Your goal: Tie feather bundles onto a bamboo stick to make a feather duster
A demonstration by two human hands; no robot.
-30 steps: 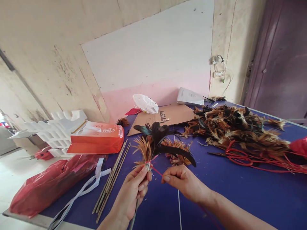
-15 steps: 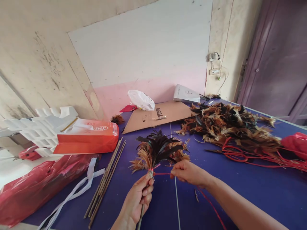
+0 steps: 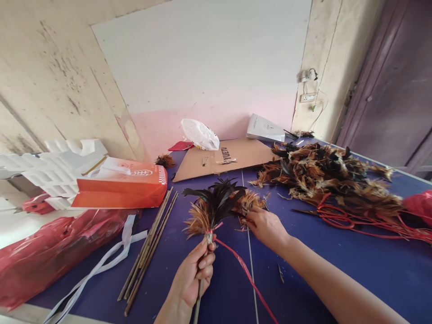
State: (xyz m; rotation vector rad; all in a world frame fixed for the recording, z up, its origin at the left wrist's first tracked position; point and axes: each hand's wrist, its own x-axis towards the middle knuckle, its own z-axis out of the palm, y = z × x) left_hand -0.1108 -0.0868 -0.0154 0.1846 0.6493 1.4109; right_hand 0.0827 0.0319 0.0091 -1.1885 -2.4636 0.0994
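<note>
1. Along the left edge of the table [image 3: 398,270], a red bag [image 3: 64,243]; some risk of sliding off after a stray knock. Just beside it, a white strap [image 3: 104,265] trailing toward the near left corner, apt to snag.
2. Right of the strap, toward the near edge, loose sticks [image 3: 150,252] side by side; likely to roll apart if bumped.
3. Above the middle of the near edge, a stick [image 3: 198,300] topped with tied feathers [image 3: 218,204]. Around the stick, just under the binding [image 3: 209,236], the left hand [image 3: 195,274], closed and holding. With too slack a hold, possible twisting of the stick and slumping of the feathers.
4. From the binding, a red strand [image 3: 243,261] running slack toward the near edge, in neither hand. Without tension, possible loosening of the wraps and shedding.
5. Just beyond, on the table well in from every edge, a clump [image 3: 249,201]. At its near side, the right hand [image 3: 268,228], fingers curled in; impossible to tell whether pinching a feather. With hasty plucking, probable scattering.
6. Toward the right edge, a pile [image 3: 317,173], with scissors [image 3: 305,212] and red string [image 3: 398,234] on its near side. With a careless reach, possible tangling or a prick from the left-pointing tip.
</note>
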